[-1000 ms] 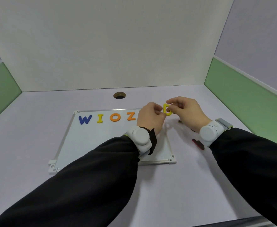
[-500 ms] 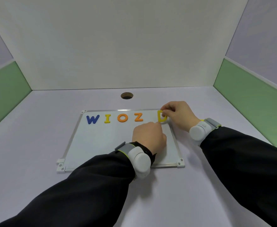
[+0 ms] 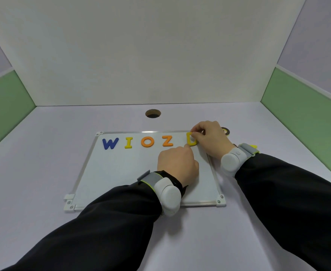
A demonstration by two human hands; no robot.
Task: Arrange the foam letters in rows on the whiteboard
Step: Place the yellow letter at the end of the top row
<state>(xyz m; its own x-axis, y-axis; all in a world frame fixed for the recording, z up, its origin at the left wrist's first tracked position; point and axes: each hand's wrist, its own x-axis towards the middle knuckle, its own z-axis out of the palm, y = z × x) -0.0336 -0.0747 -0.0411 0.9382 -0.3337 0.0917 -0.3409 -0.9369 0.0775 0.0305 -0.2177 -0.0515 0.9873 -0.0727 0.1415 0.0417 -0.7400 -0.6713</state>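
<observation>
head view | round hole (image 3: 152, 113) in tabletop (image 3: 43, 173) behind whiteboard (image 3: 121, 173); dark ring (image 3: 225, 131) right of board | row: blue W (image 3: 110, 143), yellow I (image 3: 129, 143), orange O (image 3: 147, 142), orange Z (image 3: 167, 141) | right hand (image 3: 209, 136) pinches yellow D (image 3: 190, 140) at row's end; left hand (image 3: 177, 163) curled, fingertip touching D

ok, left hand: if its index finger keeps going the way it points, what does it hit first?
Likely the yellow foam letter D, at its lower edge. The left hand points up-right at it; the fingertip looks about touching already, though depth is unclear.
</observation>
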